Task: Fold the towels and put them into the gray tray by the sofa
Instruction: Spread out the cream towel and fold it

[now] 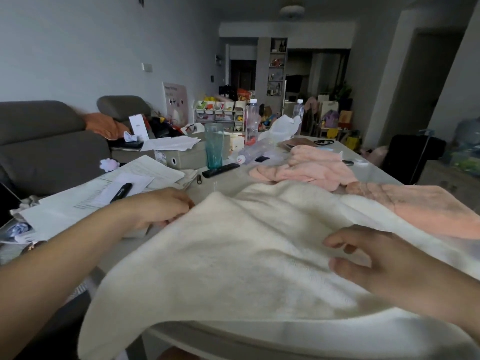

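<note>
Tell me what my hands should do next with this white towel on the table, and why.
Probably flatten it first. The white towel lies rumpled, its near edge hanging off the table. Your left hand grips its far left edge, while your right hand hovers over the cloth with fingers loosely curled, holding nothing. Take the right edge with that hand and pull the towel flat before folding.

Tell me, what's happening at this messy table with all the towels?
A person is laying out a white towel on the table to fold it. The left hand grips the towel's left edge, while the right hand rests on the cloth with its fingers spread. The towel is not folded yet and droops over the near table edge. Pink towels lie in a heap behind it, waiting.
</note>
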Demonstrator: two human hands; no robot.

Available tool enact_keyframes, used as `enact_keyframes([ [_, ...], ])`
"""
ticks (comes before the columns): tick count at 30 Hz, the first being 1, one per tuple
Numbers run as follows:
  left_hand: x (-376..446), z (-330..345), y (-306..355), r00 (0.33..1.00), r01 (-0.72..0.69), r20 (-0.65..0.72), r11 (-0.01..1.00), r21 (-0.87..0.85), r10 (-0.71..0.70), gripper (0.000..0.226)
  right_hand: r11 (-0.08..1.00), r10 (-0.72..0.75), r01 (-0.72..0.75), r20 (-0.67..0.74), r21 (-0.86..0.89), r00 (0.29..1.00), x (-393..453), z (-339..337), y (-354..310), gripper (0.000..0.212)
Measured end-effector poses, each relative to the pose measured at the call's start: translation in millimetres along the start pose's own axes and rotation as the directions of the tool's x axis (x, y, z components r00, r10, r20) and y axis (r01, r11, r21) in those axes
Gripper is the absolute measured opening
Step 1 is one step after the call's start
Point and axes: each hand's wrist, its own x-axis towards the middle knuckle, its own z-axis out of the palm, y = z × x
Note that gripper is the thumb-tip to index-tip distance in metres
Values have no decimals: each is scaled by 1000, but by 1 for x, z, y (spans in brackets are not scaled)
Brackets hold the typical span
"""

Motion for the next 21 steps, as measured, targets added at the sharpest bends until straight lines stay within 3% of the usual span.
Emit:
enact_keyframes([
  [2,2,-3,3,996,48,83,996,-75,-42,29,998,-42,45,76,-38,996,22,14,-22,47],
  [8,2,2,25,956,96,276,995,13,-96,27,980,-43,85,226,-182,973,76,38,-57,62],
  [12,6,14,31,964,97,242,994,44,-105,22,985,-54,91,244,-144,968,89,45,-58,60],
  [15,9,14,30,983,108,149,994,20,-109,23,968,-72,109,167,-227,983,91,45,-52,35],
  [18,16,-2,25,995,95,54,949,-302,-83,25,958,-83,109,105,-267,991,92,41,-44,6],
  [21,24,-33,17,988,-29,-134,766,-643,-76,17,943,-72,105,113,-315,991,89,32,-38,5],
])
